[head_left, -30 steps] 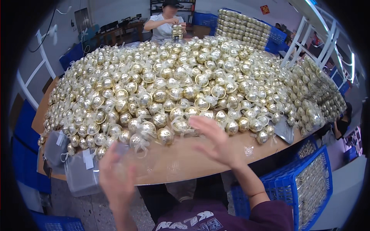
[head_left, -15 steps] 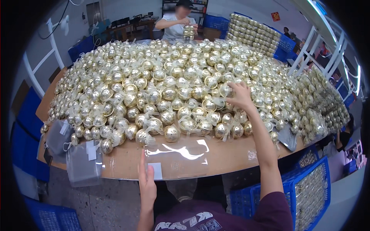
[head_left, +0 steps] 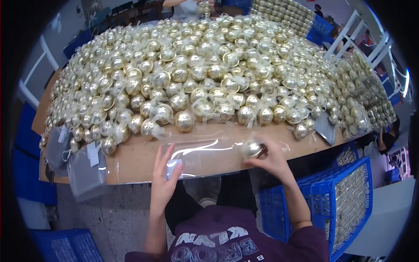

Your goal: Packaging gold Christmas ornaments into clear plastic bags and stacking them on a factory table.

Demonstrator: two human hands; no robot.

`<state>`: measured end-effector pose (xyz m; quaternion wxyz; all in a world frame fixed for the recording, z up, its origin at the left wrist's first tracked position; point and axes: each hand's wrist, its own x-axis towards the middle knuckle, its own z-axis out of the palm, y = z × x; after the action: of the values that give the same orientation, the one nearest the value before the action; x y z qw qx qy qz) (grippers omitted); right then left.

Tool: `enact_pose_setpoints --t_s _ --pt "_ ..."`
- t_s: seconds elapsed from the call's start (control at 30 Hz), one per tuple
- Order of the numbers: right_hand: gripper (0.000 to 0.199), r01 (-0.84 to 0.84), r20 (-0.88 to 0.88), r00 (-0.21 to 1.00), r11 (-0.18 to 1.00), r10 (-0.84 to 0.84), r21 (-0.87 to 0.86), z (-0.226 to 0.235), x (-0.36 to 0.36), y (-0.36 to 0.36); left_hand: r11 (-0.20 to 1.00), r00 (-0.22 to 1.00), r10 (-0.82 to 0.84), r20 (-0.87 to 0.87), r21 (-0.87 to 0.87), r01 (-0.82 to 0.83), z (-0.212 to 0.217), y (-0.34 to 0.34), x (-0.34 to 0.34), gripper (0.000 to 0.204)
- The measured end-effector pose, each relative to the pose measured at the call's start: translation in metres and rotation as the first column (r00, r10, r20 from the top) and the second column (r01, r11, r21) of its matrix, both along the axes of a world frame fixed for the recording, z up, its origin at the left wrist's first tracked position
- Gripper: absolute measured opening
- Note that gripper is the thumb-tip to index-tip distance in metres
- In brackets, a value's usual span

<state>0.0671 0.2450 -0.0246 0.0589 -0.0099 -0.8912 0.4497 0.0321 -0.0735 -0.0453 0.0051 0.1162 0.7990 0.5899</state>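
A shiny gold ball ornament [head_left: 252, 149] is held in my right hand [head_left: 274, 160], above the near edge of the table. A clear plastic bag [head_left: 205, 153] lies flat in front of me, bright with reflections, with a white label [head_left: 174, 167] near its left end. My left hand [head_left: 165, 182] is at that end with fingers spread, overlapping the label; whether it touches the plastic, I cannot tell. Beyond both hands rises a wide heap of gold ball ornaments [head_left: 184, 121], many tied with pale sheer ribbon.
More clear bags [head_left: 87, 174] with white labels hang over the table's left front edge. Packed ornaments are stacked at the right [head_left: 364, 94]. A blue crate [head_left: 321, 192] filled with ornaments stands at lower right. Across the heap, a person's arm [head_left: 173, 3] is partly visible.
My right hand has come back from the heap to the near edge, now with a gold ball. My left hand has spread its fingers over the bag's end. The view has tilted downward.
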Motion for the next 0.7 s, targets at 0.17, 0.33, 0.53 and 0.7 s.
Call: enact_pose_setpoints --t_s 0.17,0.33,0.53,0.7 --pt "0.061 -0.491 -0.134 0.871 0.852 0.473 -0.183 -0.026 -0.017 -0.059 0.950 0.952 -0.305 0.032 0.072 0.302 -0.010 0.001 0.005 0.053" --pt "0.059 -0.451 0.082 0.864 0.836 0.497 -0.313 -0.030 -0.051 -0.102 0.958 0.956 -0.286 -0.072 -0.014 0.286 -0.006 0.015 0.020 0.049" --pt "0.044 -0.667 0.119 0.696 0.698 0.709 -0.260 0.003 -0.057 -0.010 0.978 0.983 -0.177 -0.052 -0.118 0.170 0.008 0.013 0.019 0.038" --pt "0.046 0.082 -0.410 0.875 0.755 0.259 0.651 0.011 -0.058 0.042 0.963 0.977 -0.193 -0.093 -0.211 0.170 0.015 0.016 0.020 0.042"
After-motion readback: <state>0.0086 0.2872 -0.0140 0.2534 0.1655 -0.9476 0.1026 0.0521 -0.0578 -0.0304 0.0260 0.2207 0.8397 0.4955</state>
